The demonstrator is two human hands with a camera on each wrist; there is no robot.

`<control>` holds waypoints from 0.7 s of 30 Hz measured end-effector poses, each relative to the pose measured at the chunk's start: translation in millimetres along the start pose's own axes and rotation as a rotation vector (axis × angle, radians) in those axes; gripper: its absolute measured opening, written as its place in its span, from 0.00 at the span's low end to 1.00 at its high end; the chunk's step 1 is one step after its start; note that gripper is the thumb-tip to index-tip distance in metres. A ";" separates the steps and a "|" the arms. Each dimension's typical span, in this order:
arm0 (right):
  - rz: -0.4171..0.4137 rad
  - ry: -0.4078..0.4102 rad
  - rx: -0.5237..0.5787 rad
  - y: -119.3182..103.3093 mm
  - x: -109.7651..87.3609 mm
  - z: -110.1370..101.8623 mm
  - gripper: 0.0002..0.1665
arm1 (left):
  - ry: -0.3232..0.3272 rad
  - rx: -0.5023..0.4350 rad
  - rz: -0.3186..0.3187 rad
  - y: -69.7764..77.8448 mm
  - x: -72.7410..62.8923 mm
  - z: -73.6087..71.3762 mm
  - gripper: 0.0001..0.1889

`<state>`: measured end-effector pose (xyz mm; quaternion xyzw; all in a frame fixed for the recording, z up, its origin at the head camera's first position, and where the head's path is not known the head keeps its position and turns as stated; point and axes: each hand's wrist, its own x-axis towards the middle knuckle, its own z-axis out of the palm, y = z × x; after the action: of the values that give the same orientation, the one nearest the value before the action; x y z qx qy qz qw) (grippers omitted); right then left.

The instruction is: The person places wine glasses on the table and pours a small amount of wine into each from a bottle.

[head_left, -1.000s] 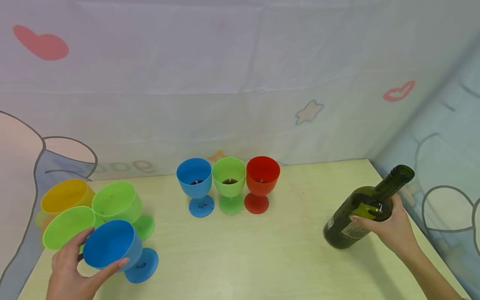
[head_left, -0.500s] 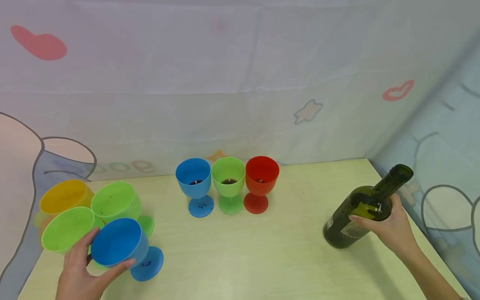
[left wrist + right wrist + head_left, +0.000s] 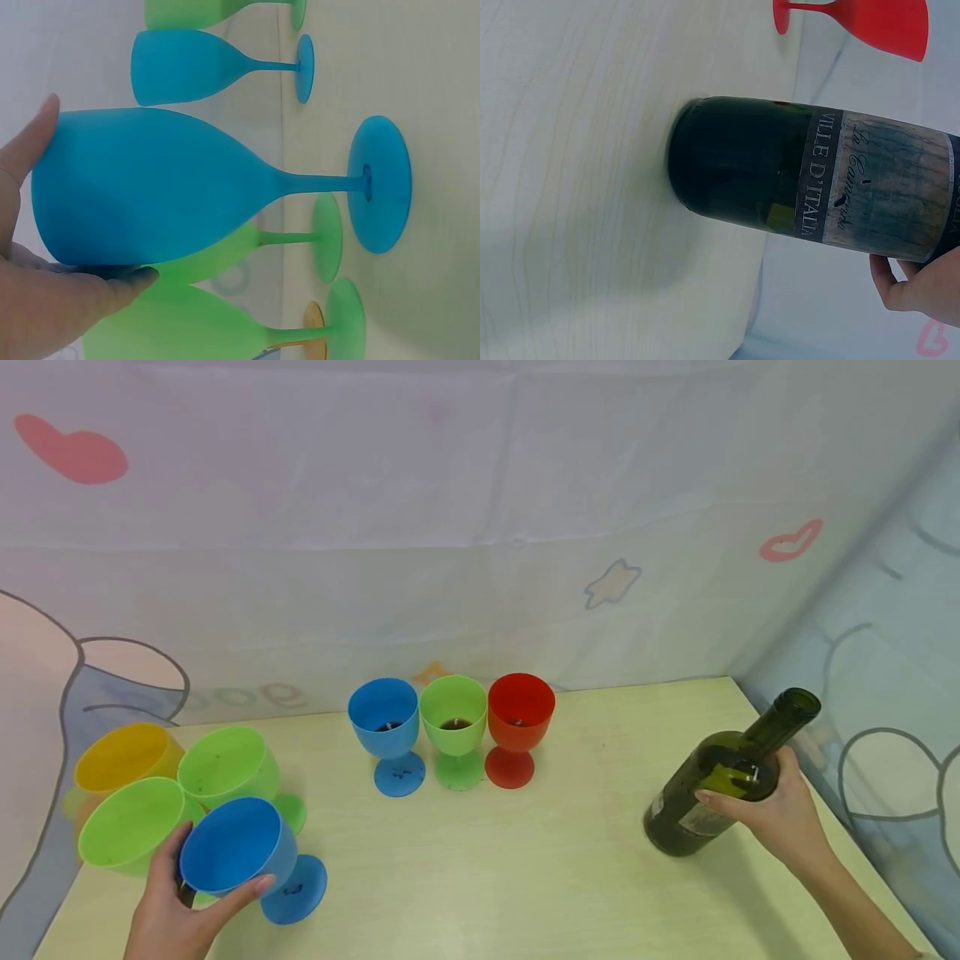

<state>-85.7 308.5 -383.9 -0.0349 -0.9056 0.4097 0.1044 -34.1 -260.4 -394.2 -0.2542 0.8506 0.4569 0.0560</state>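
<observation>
At the lower left of the head view, my left hand (image 3: 183,902) grips a blue plastic goblet (image 3: 238,847) around its bowl, thumb on the near side. In the left wrist view the goblet's foot (image 3: 379,184) is at the table surface; I cannot tell if it touches. On the right, my right hand (image 3: 783,822) holds a dark green, uncapped wine bottle (image 3: 697,802) round its body. The bottle looks upright or nearly so, its base on or just over the table. Its label (image 3: 889,187) shows in the right wrist view.
Two light green goblets (image 3: 228,768) and a yellow-orange goblet (image 3: 131,756) stand close beside the left hand. At the back, a blue goblet (image 3: 386,727), a green goblet (image 3: 453,714) and a red goblet (image 3: 521,714) stand in a row with dark liquid inside. A printed cloth (image 3: 450,527) hangs behind.
My left hand has moved the blue goblet a little to the right, away from the green ones, then almost stopped. The right hand and bottle have stayed in place.
</observation>
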 end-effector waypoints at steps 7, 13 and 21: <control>0.001 -0.009 0.005 -0.3 -0.3 -0.6 0.45 | 0.015 -0.077 0.018 12.0 -11.3 1.1 0.60; 0.014 -0.016 -0.002 -0.4 0.4 -0.2 0.46 | 0.056 -0.106 0.050 11.8 -13.0 4.3 0.59; 0.024 -0.018 -0.005 0.3 0.8 0.0 0.46 | 0.021 -0.080 0.079 26.0 -19.2 7.6 0.59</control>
<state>-86.5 308.8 -384.0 -0.0426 -0.9069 0.4092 0.0912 -31.1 -235.2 -372.8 -0.2269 0.8417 0.4896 0.0189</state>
